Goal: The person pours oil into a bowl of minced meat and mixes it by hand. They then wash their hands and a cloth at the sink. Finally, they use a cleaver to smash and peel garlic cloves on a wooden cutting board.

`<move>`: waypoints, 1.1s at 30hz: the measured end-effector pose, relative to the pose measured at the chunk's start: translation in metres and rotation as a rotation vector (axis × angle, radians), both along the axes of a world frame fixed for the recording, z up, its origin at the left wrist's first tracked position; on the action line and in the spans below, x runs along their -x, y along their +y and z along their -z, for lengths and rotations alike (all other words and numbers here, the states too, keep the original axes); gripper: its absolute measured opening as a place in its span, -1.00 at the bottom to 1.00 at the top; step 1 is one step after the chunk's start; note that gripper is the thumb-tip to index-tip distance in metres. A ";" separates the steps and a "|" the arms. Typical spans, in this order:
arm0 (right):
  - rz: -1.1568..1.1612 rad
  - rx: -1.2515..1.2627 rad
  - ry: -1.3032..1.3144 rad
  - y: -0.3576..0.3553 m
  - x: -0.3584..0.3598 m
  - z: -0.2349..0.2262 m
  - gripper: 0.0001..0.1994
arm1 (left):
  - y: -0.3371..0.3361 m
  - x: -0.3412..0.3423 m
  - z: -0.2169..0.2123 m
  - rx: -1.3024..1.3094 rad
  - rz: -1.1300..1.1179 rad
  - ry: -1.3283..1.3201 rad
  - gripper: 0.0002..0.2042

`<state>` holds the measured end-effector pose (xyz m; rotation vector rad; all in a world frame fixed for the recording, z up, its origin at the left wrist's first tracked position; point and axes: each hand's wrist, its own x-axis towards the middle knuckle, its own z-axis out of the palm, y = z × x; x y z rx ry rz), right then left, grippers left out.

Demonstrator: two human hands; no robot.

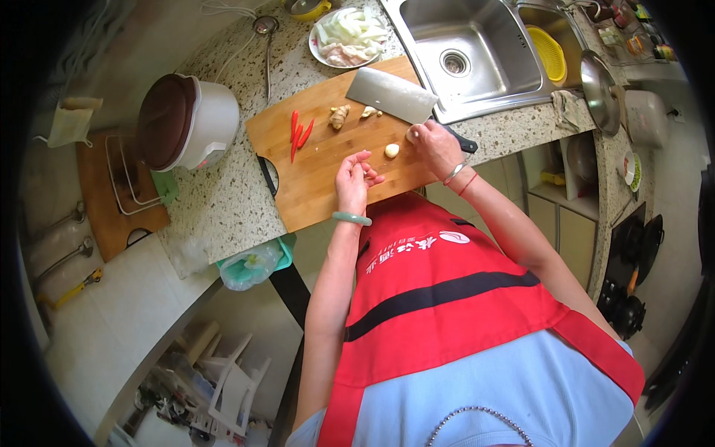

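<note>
A wooden cutting board [313,182] lies in front of me on the speckled counter. Over its near edge is my left hand [354,179], palm turned up, fingers loosely bent and apart, holding nothing. My right hand [437,151] is closed in a pinch at the board's right side, on a small pale piece that looks like a garlic clove [412,135]. Between the hands rests a peeled garlic clove [392,150]. A cleaver [391,94] lies across the far right of the board, its black handle beside my right hand. Red chilies [301,136], ginger [339,117] and more garlic [369,112] lie farther left.
Beyond the board stands a plate of pale sliced vegetable [350,33]. A steel sink [477,45] with a yellow colander [547,52] is at the far right. On the left are a rice cooker [212,123] and a ladle [267,45]; a bagged green bin [257,264] hangs below the counter.
</note>
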<state>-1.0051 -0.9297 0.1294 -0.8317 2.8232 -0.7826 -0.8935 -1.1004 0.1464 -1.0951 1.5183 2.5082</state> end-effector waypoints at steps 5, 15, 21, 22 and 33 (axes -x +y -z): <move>0.020 0.088 -0.198 -0.006 -0.011 -0.001 -0.81 | 0.002 0.003 0.002 -0.005 0.030 0.053 -0.76; -0.014 0.116 -0.215 -0.007 -0.005 -0.006 -0.76 | 0.008 0.006 0.000 0.045 0.045 0.017 -0.78; 0.113 0.453 -0.432 -0.019 -0.016 -0.046 -0.70 | 0.020 0.015 -0.015 0.076 0.026 0.071 -0.79; 0.102 0.440 -0.414 -0.020 -0.017 -0.049 -0.70 | 0.020 0.016 -0.017 0.109 0.025 0.071 -0.79; -0.102 0.509 -0.150 -0.017 -0.018 -0.046 -0.72 | 0.007 0.022 -0.022 0.104 0.154 0.093 -0.88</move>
